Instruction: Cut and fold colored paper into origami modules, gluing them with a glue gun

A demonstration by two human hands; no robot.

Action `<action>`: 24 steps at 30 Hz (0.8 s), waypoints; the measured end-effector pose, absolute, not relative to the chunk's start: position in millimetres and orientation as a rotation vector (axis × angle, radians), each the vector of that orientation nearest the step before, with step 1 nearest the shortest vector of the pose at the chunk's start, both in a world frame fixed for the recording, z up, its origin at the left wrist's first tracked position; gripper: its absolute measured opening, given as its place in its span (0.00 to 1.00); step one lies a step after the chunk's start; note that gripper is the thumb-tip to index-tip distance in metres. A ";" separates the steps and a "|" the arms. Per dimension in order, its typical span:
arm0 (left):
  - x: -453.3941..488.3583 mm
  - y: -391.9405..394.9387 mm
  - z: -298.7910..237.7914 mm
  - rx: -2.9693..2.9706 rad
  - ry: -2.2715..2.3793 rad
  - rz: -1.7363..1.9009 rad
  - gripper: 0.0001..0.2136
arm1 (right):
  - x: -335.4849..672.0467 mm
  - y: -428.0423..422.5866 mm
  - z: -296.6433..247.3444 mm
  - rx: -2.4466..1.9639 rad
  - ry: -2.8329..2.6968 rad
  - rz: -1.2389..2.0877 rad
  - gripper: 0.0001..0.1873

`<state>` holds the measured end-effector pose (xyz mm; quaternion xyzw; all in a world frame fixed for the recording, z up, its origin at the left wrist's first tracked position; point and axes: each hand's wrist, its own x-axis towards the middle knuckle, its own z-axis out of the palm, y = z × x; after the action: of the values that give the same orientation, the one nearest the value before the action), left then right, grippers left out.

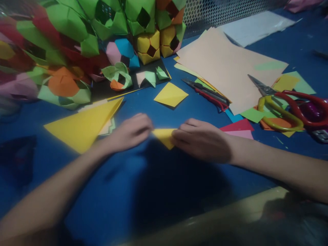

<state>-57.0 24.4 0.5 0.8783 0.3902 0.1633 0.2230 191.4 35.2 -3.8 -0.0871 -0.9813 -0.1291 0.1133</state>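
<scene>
Between my two hands is a small piece of yellow paper (pixel 164 136), folded to a triangle with its point toward me. My left hand (pixel 134 131) is closed at its left corner, fingers curled. My right hand (pixel 202 138) pinches its right side, covering that part. A flat yellow paper square (pixel 171 94) lies just beyond my hands. Left of my left hand rests a larger folded yellow sheet (pixel 82 126), partly over some pale paper pieces.
Folded paper modules (pixel 112 20) in many colours are stacked at the back left. A red utility knife (pixel 207 95), a stack of pale paper sheets (pixel 228 61), scissors (pixel 279 99) and coloured scraps (pixel 238 128) lie to the right on the blue table (pixel 102 198).
</scene>
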 end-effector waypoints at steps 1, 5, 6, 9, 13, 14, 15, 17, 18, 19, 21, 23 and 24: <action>-56.7 24.2 0.3 2.431 1.084 0.454 0.08 | 191.4 34.6 -3.6 -0.255 -2.885 -0.371 0.10; -55.7 23.4 -2.2 2.441 1.137 0.477 0.08 | 191.4 32.3 -3.4 -0.294 -2.898 -0.381 0.11; -55.4 23.2 -2.9 2.442 1.146 0.485 0.08 | 191.4 31.9 -3.4 -0.304 -2.900 -0.389 0.11; -53.9 21.8 -4.0 2.450 1.162 0.506 0.08 | 191.5 31.6 -3.1 -0.314 -2.899 -0.407 0.12; -50.0 18.2 -2.0 2.437 1.240 0.518 0.07 | 191.3 32.0 -2.2 -0.322 -2.889 -0.408 0.11; -48.9 17.2 -1.1 2.430 1.257 0.517 0.06 | 191.2 32.0 -2.0 -0.324 -2.893 -0.408 0.11; -47.7 16.3 -0.4 2.423 1.269 0.512 0.05 | 191.1 32.0 -1.8 -0.324 -2.897 -0.407 0.11; -45.4 15.0 0.2 2.420 1.286 0.506 0.06 | 190.9 31.8 -1.7 -0.330 -2.896 -0.406 0.11; -44.2 14.6 0.0 2.421 1.299 0.509 0.06 | 190.9 31.7 -1.7 -0.335 -2.894 -0.406 0.11; -43.1 14.4 -0.6 2.421 1.318 0.519 0.07 | 190.9 31.6 -1.8 -0.334 -2.894 -0.408 0.11; -41.1 13.9 -2.5 2.418 1.364 0.546 0.08 | 190.9 31.6 -2.1 -0.332 -2.892 -0.414 0.12; -39.4 13.4 -4.5 2.415 1.401 0.558 0.07 | 190.9 31.8 -2.5 -0.336 -2.883 -0.423 0.12; -38.8 13.0 -5.3 2.415 1.414 0.560 0.07 | 190.9 31.9 -2.6 -0.342 -2.878 -0.425 0.12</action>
<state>-38.8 13.0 -5.3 0.8374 0.4902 0.1943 0.1435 190.9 31.9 -2.6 -0.1161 -0.9769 -0.1444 0.1062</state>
